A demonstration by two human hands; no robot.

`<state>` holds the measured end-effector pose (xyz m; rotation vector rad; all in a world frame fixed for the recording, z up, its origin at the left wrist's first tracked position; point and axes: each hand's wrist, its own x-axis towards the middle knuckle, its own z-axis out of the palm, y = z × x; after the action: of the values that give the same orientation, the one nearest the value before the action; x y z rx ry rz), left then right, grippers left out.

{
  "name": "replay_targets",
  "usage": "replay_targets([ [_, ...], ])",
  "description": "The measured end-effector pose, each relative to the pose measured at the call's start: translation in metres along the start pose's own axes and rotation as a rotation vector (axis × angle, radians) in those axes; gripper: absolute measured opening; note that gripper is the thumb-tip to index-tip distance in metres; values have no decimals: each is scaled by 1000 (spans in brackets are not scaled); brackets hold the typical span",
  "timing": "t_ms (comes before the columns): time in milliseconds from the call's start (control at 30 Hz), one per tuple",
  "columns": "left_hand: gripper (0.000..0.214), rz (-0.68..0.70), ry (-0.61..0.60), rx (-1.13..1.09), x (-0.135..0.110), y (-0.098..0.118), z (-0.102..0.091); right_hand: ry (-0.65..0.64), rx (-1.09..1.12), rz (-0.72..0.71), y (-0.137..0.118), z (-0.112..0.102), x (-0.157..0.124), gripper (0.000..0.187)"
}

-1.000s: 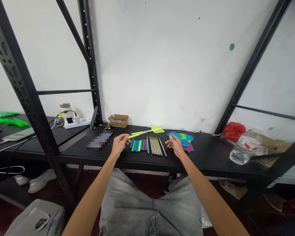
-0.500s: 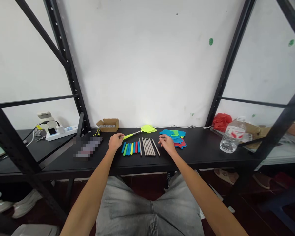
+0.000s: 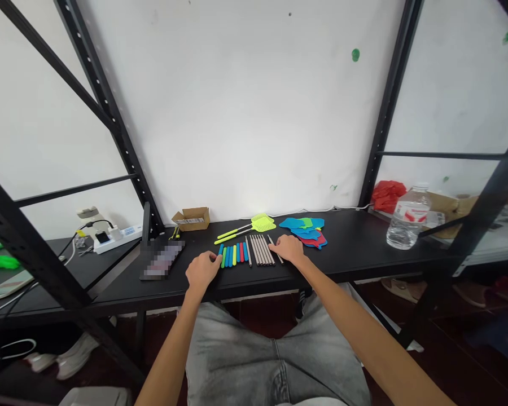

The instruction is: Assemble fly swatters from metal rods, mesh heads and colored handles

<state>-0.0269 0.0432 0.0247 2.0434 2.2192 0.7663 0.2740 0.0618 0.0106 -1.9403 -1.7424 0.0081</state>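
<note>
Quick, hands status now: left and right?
Left hand: fingers curled beside the coloured handles; grip cannot be told.
Right hand: open, palm down at the metal rods, holding nothing.

Right hand (image 3: 288,249) at metal rods (image 3: 262,251)

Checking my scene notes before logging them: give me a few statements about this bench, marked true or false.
The right hand is at the metal rods. True.
The water bottle lies on its side. False: it stands upright.
The left hand holds the fly swatter. False: it is at the coloured handles; the swatter lies behind them.
The cardboard box is left of the swatter. True.
</note>
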Motion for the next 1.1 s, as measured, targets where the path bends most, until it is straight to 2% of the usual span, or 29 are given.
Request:
replay_targets([
  [167, 32, -14, 21, -78, -3, -2, 0, -17, 19, -55, 5, 0, 2, 35],
  [267, 32, -45, 46, -149, -5, -7, -1, -7, 146, -3, 9, -2, 5, 38],
  [367, 29, -27, 65, -227, -6, -11, -1, -7, 496, 55, 14, -3, 8, 38],
  [533, 17, 99, 53, -460, -4, -18, 6, 21, 970, 50, 26, -7, 8, 34],
  [633, 25, 188, 53, -580, -3, -20, 10, 27, 1251, 88, 30, -9, 9, 28],
  [767, 33, 315, 41, -597, -6, -17, 10, -32, 1396, 204, 21, -7, 14, 24],
  [867, 31, 338, 45, -530, -11, -14, 6, -50, 1488, 257, 2, 1, 17, 23],
  [1000, 30, 314, 60, -487, -15, -11, 2, -110, 1438, 155, -22, 12, 13, 28],
  [1100, 28, 321, 63, -460, -16, -11, 2, -134, 1432, 74, -28, 14, 8, 29],
])
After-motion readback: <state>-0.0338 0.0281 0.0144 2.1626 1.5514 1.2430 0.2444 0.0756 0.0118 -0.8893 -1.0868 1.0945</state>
